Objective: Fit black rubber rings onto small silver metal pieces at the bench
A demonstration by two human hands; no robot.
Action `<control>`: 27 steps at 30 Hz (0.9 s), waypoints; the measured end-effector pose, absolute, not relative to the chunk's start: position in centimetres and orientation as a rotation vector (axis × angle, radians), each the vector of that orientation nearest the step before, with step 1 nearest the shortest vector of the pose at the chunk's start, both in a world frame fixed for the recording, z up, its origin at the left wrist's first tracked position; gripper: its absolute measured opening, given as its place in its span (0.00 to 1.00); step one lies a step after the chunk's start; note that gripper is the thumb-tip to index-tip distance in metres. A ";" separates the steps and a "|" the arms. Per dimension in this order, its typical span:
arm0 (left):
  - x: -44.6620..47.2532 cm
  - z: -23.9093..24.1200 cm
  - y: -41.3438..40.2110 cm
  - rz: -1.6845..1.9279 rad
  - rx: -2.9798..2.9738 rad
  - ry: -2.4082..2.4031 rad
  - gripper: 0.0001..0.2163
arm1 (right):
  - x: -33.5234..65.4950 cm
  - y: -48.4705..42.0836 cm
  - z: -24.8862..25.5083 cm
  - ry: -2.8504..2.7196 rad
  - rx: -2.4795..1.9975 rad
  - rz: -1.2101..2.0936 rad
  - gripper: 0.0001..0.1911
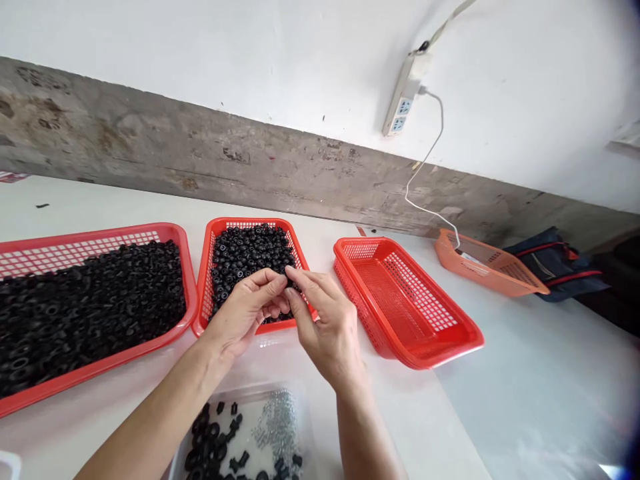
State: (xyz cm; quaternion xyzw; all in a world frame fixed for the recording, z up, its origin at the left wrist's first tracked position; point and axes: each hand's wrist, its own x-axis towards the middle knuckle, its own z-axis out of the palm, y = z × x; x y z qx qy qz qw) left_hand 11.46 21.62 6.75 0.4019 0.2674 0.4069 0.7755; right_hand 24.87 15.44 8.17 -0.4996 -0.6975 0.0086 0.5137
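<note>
My left hand and my right hand meet at the fingertips over a red plastic mesh basket. Both hands pinch something small and dark, mostly hidden by the fingers, and it looks like one of the black rubber parts. That basket holds a heap of black rubber rings. Behind my left hand, a larger red mesh tray holds a wide layer of similar black parts. Below my wrists, a clear plastic tray holds loose black parts and a pile of small silver metal pieces.
A third red mesh basket stands right of my hands on the white table. An orange basket sits farther right, beside a dark blue bag. A white cable runs up the wall to a power strip.
</note>
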 end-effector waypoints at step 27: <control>12.0 6.8 21.0 1.036 0.983 0.634 0.07 | 24.3 15.9 7.8 -1.766 -1.350 -0.451 0.12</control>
